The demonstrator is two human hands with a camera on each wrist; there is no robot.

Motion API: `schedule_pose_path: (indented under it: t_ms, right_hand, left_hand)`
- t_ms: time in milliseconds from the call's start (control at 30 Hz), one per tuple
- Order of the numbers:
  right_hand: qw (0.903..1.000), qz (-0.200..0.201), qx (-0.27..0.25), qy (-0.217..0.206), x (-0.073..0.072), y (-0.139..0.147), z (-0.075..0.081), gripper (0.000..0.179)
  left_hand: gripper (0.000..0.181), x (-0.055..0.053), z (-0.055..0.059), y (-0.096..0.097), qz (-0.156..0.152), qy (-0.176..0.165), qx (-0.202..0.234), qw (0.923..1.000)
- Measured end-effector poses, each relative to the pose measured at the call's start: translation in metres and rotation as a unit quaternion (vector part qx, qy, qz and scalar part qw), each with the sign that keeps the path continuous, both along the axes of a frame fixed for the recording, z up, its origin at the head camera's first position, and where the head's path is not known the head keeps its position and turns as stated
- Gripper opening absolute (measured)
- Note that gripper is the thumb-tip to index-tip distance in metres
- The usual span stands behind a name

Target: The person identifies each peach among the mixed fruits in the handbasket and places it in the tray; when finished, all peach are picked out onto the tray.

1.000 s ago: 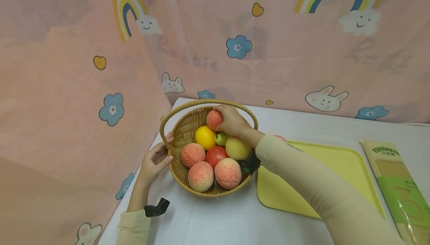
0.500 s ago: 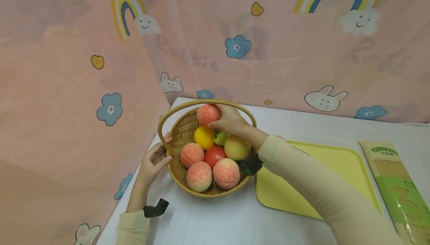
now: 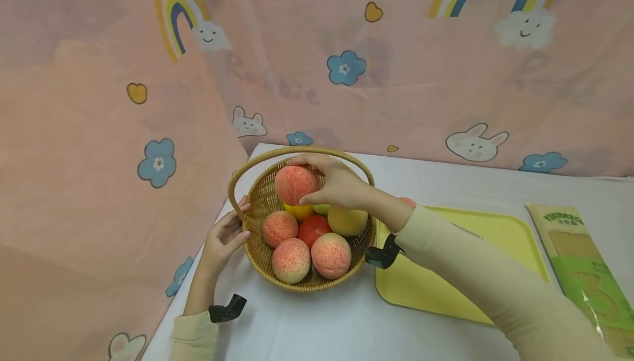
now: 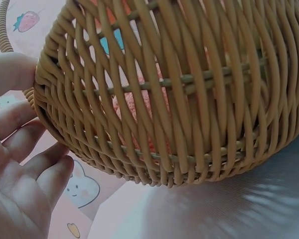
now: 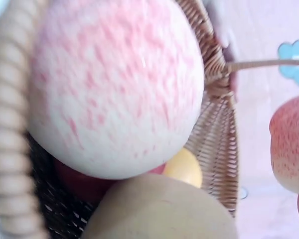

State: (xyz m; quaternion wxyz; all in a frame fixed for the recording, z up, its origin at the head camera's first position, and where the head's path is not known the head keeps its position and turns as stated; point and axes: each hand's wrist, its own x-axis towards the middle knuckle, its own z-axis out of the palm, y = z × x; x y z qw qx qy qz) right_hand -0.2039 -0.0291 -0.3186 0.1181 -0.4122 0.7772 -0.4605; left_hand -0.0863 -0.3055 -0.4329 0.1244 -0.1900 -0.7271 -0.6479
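A round wicker basket with an arched handle holds several fruits. My right hand holds a pink-red peach between thumb and fingers, over the back of the basket and under the handle. In the right wrist view that peach shows at the right edge with a fingertip below it. My left hand grips the basket's left rim near the handle's foot; the left wrist view shows the thumb and fingers at the wicker edge. The held peach partly hides a yellow fruit.
In the basket lie more peaches, a red tomato-like fruit, a pale yellow-green fruit and a green one. A yellow tray stands to the right, partly under my right arm. Beyond it lies a green-and-tan packet.
My right hand has raised the peach from the back of the basket and brought it left and nearer, now overlapping the yellow fruit. The left hand keeps its place on the rim.
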Motion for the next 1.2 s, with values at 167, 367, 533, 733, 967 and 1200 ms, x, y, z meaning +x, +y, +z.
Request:
schedule_pose_path:
  t_ms: [167,367,533,733,967,1200]
  right_hand:
    - [0.9989,0.038,-0.027,0.005,0.015,0.020,0.005,0.064]
    - [0.9945,0.067,-0.060,-0.054,0.035,0.057,0.004,0.066]
    - [0.9918,0.054,-0.088,-0.076,0.051,0.098,-0.008,0.068]
    - [0.9815,-0.004,-0.167,-0.092,0.065,0.152,-0.029,0.072]
    - [0.9700,-0.082,-0.219,-0.064,0.068,0.206,-0.049,0.075]
    - [0.9684,-0.226,-0.101,-0.032,0.056,0.236,-0.082,0.070]
  left_hand:
    - [0.048,-0.002,0.001,0.001,-0.002,0.000,-0.001,1.0000]
    - [0.048,-0.003,0.002,0.002,0.002,-0.007,-0.017,0.9998]
    - [0.049,-0.005,0.001,0.003,-0.002,-0.007,-0.025,0.9997]
    - [0.048,-0.006,0.001,0.003,-0.006,0.007,-0.026,0.9996]
    - [0.048,-0.004,0.002,0.002,0.002,-0.005,-0.034,0.9994]
    - [0.048,0.001,0.000,-0.002,-0.002,0.011,-0.020,0.9997]
